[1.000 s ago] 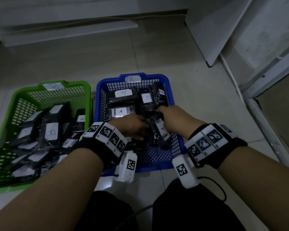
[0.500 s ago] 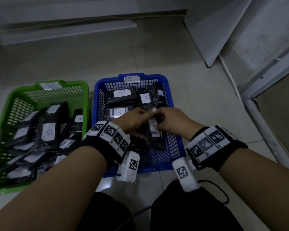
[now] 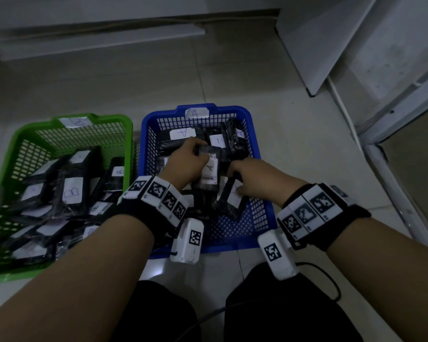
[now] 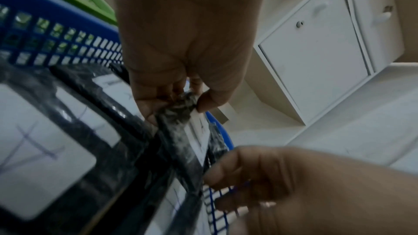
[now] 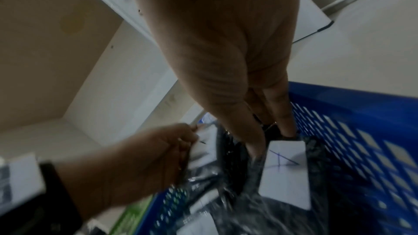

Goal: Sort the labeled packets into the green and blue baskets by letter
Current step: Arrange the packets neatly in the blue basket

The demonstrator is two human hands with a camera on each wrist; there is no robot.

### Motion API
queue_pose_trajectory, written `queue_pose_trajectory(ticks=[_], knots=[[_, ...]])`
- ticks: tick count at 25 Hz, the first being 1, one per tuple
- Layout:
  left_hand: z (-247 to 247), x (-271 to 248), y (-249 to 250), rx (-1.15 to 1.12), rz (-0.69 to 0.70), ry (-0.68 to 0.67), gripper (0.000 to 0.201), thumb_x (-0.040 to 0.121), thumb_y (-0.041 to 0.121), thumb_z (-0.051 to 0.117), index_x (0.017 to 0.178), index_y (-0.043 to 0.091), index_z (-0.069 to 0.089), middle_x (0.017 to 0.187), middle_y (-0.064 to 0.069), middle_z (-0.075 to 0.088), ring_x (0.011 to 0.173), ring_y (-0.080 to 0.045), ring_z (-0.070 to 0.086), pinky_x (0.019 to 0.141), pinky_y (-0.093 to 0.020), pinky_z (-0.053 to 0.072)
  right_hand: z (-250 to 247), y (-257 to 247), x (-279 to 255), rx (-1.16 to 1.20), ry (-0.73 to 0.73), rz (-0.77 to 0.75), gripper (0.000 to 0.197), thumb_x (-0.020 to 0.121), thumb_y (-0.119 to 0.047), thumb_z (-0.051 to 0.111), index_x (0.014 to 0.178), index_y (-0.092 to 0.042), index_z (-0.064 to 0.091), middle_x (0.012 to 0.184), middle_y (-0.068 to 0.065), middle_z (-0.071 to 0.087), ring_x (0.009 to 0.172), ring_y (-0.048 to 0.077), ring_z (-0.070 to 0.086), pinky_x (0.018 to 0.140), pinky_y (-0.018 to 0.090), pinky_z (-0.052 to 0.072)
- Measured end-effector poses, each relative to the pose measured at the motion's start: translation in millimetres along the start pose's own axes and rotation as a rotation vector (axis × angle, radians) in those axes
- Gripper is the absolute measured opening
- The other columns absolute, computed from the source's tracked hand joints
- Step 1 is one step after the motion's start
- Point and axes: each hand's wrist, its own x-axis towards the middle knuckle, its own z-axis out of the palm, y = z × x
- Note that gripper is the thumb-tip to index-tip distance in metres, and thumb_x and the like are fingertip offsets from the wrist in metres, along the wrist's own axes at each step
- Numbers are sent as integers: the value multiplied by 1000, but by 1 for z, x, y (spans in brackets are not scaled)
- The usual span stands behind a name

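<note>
The blue basket (image 3: pixel 232 110) carries an "A" tag and holds several black packets with white labels. Over its middle my left hand (image 3: pixel 198 155) pinches the top of a black packet (image 3: pixel 209 180) marked "A"; the left wrist view shows the pinch (image 4: pixel 181 106). Just to the right, my right hand (image 3: pixel 236 180) grips the top of another black packet (image 3: pixel 232 201) that leans on the basket's right wall; its white label (image 5: pixel 285 167) bears a pen-drawn letter. The green basket (image 3: pixel 109 117), to the left, holds several packets marked "B" (image 3: pixel 72 192).
The baskets sit side by side on a pale tiled floor. A white board (image 3: pixel 319 45) leans on the wall at the back right, and a door frame (image 3: pixel 393 174) runs along the right. My dark-clad knees (image 3: pixel 158 317) and a cable (image 3: pixel 331 287) lie below the baskets.
My hands met over one packet in the blue basket. The left hand now holds that "A" packet higher, and the right hand has dropped to the right onto another packet.
</note>
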Motion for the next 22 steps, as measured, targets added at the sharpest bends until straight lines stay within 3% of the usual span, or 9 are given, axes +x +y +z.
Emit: queue_pose_trajectory(ticks=[2, 4, 9, 13, 15, 17, 19, 20, 22], knots=[[-5, 0, -2, -19, -1, 0, 34, 91, 18, 50, 125, 21, 52, 114, -7, 62, 99, -24, 61, 91, -41, 52, 10, -5, 1, -94, -102, -16, 67, 78, -26, 74, 134, -18, 39, 125, 13, 44, 109, 29, 52, 80, 31, 45], [-9, -3, -6, -27, -3, -1, 35, 91, 18, 51, 126, 20, 50, 112, -9, 62, 95, -26, 62, 88, -43, 54, 17, -8, 5, -188, -122, -7, 70, 73, -26, 78, 131, -17, 39, 127, 15, 39, 102, 31, 54, 76, 33, 47], [-20, -7, -17, -14, -34, -15, 31, 90, 21, 54, 121, 21, 48, 103, -7, 62, 82, -22, 61, 76, -36, 53, -3, -13, 4, -176, -157, -54, 29, 82, -10, 68, 110, -9, 58, 107, 8, 58, 91, 20, 55, 54, 21, 36], [-25, -11, -21, -18, -54, -88, 31, 90, 19, 53, 121, 19, 51, 92, -8, 63, 64, -20, 56, 54, -28, 46, -15, -11, -2, -44, -253, 65, 21, 84, -5, 64, 100, -14, 54, 73, 1, 61, 47, 11, 55, 47, 21, 45], [-27, -13, -21, -12, -54, -94, 31, 91, 18, 52, 121, 19, 50, 87, -6, 62, 56, -15, 52, 47, -21, 40, -10, -12, -9, -28, -297, 102, 17, 87, 0, 57, 96, -14, 53, 69, 2, 59, 37, 7, 54, 45, 21, 48], [-30, -15, -20, -6, -46, -109, 32, 91, 17, 53, 122, 20, 50, 88, -6, 63, 59, -17, 55, 49, -22, 45, -1, -13, -14, -82, -282, 106, 11, 90, -6, 54, 82, -15, 53, 87, 11, 68, 44, 7, 52, 47, 20, 46], [-30, -18, -20, -37, -53, -151, 33, 89, 16, 56, 122, 20, 50, 97, -12, 66, 78, -25, 64, 67, -34, 58, 3, -17, -15, -97, -258, 116, 15, 90, -13, 53, 76, -16, 55, 105, 14, 69, 57, 13, 52, 53, 22, 45], [-29, -19, -19, -82, -72, -181, 33, 89, 14, 58, 121, 19, 50, 102, -15, 66, 86, -28, 66, 76, -40, 59, 1, -20, -15, -136, -280, 113, 10, 91, -14, 54, 84, -14, 61, 110, 14, 68, 63, 15, 53, 56, 22, 45], [-25, -24, -16, -202, -118, -239, 30, 88, 10, 61, 116, 14, 51, 104, -19, 66, 85, -29, 66, 79, -45, 59, -5, -22, -10, -241, -374, 115, 23, 94, -18, 54, 109, -5, 65, 116, 12, 67, 76, 18, 62, 58, 22, 45]])
